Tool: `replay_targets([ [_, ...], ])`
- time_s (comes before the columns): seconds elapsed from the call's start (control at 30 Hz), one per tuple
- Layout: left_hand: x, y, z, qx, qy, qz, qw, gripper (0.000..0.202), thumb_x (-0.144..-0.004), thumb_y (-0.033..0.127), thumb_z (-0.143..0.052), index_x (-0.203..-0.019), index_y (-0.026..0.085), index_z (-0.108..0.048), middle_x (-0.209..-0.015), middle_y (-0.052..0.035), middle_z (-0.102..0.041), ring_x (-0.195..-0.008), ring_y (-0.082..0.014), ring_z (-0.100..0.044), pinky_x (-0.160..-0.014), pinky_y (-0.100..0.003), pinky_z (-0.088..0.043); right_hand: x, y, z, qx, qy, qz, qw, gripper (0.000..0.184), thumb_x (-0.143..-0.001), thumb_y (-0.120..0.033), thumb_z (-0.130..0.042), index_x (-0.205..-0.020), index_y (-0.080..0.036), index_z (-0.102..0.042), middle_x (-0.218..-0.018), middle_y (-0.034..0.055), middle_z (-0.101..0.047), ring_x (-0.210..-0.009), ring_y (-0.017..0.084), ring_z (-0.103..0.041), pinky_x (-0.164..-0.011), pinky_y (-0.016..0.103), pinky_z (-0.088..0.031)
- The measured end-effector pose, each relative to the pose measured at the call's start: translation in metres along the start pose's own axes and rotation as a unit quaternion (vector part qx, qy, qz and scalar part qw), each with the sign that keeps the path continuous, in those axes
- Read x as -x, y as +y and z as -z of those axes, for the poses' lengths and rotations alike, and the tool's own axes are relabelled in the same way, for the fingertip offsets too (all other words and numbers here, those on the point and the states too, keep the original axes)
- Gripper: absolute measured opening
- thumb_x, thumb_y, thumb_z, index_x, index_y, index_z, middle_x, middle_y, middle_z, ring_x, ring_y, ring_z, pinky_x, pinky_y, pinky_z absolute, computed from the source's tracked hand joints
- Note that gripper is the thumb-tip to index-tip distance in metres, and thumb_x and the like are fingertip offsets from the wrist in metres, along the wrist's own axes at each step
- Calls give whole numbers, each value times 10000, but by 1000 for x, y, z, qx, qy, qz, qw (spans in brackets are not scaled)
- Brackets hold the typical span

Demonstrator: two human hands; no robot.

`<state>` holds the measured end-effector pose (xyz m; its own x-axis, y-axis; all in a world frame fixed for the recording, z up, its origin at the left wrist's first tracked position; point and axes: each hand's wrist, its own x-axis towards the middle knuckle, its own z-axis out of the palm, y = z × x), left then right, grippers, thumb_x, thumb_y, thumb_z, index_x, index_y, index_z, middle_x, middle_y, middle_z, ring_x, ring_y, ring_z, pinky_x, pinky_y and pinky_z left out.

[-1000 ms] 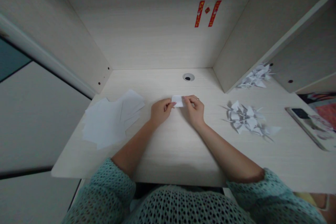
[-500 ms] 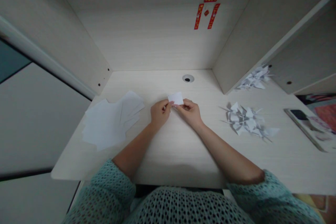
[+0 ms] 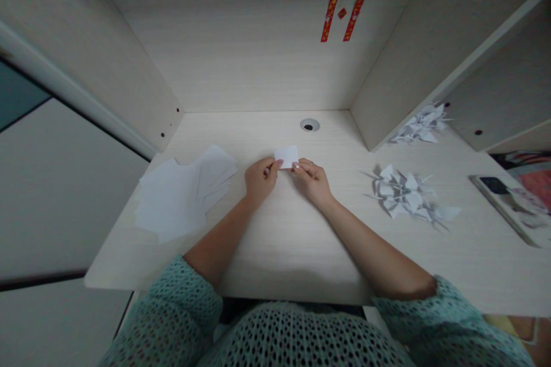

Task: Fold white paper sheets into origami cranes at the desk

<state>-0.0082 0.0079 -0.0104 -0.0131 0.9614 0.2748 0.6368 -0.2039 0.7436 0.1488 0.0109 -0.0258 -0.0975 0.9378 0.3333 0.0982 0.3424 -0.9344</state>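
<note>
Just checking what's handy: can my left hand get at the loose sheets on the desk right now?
Probably yes: the loose sheets lie uncovered left of your left hand, with nothing standing between, though it holds a small white paper.

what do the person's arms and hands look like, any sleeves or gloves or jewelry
Both arms wear loose, open-knit sleeves in pale blue-green, ending near the elbows and leaving the forearms bare. The left hand and right hand are ungloved. A thin ring shows on a right-hand finger.
</note>
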Motion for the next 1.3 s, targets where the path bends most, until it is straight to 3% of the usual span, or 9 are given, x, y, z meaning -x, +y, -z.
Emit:
replay_targets([
  [0.1, -1, -1, 0, 39, 14, 33, 999, 423, -884, 508, -423, -639, 191, -562, -571, 21, -574, -531, -101, -515, -532, -210, -366, -1, 2, 1, -26, 4, -37, 999, 393, -841, -544, -515, -737, -210, -694, -747, 31, -658, -732, 175, -582, -731, 331, -446],
  [0.17, -1, -2, 0, 57, 23, 40, 997, 422, -885, 514, -419, -655, 191, -564, -585, 21, -582, -545, -102, -532, -539, -206, -378, -1, 3, 0, -52, 12, -63, 997, 318, -796, -513, -596, -801, -213, -702, -769, 23, -681, -713, 163, -590, -715, 316, -451],
  [0.27, 1, -1, -2, 49, 11, 13, 999, 402, -879, 495, -448, -643, 189, -556, -598, 20, -589, -568, -102, -539, -558, -203, -386, 0, 3, -2, -60, 1, -66, 996, 243, -701, -444, -718, -769, -212, -706, -743, 9, -678, -673, 154, -587, -664, 295, -446],
  [0.43, 5, -1, -5, -5, -31, -35, 999, 379, -885, 463, -459, -640, 190, -556, -616, 13, -607, -597, -107, -545, -576, -206, -388, 3, 4, -5, -6, 40, -48, 998, 235, -710, -439, -711, -667, -208, -714, -682, 18, -662, -658, 166, -569, -634, 303, -431],
  [0.67, 4, -4, 0, -94, -33, -77, 992, 281, -902, 419, -455, -799, 203, -603, -770, -23, -670, -707, -140, -584, -685, -246, -425, 3, 12, -3, 15, 37, -66, 997, 272, -686, -468, -724, -670, -196, -720, -629, 5, -637, -590, 146, -529, -579, 279, -406],
  [0.9, 3, -3, 3, -56, -41, -73, 995, 271, -891, 436, -486, -771, 203, -555, -796, -9, -652, -709, -121, -580, -665, -216, -437, 1, 19, -1, 17, 19, -86, 996, 330, -678, -505, -712, -647, -177, -697, -590, -8, -590, -550, 129, -477, -543, 263, -375],
  [1.17, 0, -4, 3, -36, -44, -66, 996, 266, -858, 426, -541, -728, 194, -563, -768, -4, -643, -699, -116, -575, -658, -217, -440, 1, 22, 3, 52, 20, -55, 997, 307, -683, -471, -720, -625, -173, -673, -585, -14, -560, -547, 117, -450, -533, 257, -343],
  [1.3, 0, -5, 0, 39, -31, -18, 999, 282, -820, 441, -583, -700, 188, -562, -743, 2, -633, -672, -110, -576, -585, -196, -429, 1, 18, 0, 7, 16, -89, 996, 328, -678, -492, -717, -634, -171, -665, -574, -14, -577, -515, 111, -455, -512, 251, -333],
])
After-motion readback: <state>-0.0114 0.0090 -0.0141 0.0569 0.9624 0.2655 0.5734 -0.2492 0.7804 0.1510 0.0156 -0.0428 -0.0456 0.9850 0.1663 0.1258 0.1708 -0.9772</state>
